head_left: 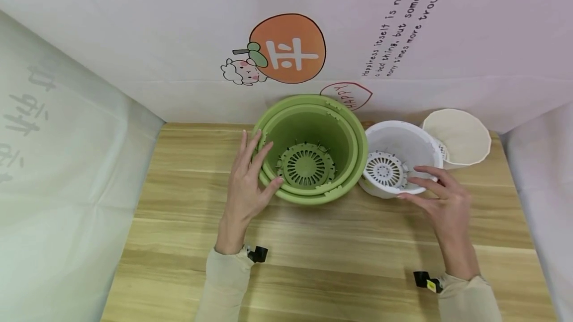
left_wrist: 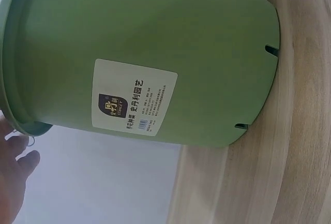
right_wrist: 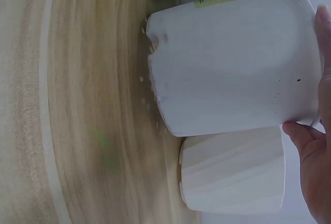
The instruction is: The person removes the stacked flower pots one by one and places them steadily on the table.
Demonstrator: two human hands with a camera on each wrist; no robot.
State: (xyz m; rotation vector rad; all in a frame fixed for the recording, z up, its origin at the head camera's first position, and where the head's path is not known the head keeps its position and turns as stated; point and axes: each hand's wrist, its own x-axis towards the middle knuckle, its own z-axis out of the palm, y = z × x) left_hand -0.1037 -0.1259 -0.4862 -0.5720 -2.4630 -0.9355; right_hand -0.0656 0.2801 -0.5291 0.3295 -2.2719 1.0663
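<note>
Two green flower pots are nested, the inner pot (head_left: 309, 125) within the outer pot (head_left: 309, 200). My left hand (head_left: 246, 182) holds their rim on the left, fingers and thumb over the edge. A white label (left_wrist: 134, 97) marks the outer pot's side in the left wrist view. To the right, touching or nearly touching the green pots, is a white flower pot (head_left: 403, 138) with a slotted bottom. My right hand (head_left: 447, 205) pinches its near right rim, fingers inside and thumb outside. Whether its base is fully on the table cannot be told.
A cream pot (head_left: 461, 135) stands behind the white one at the back right. The wooden table (head_left: 335, 262) meets a printed white backdrop (head_left: 188, 63) just behind the pots. White sheeting (head_left: 58, 162) hangs at both sides. Small crumbs lie by the white pot's base.
</note>
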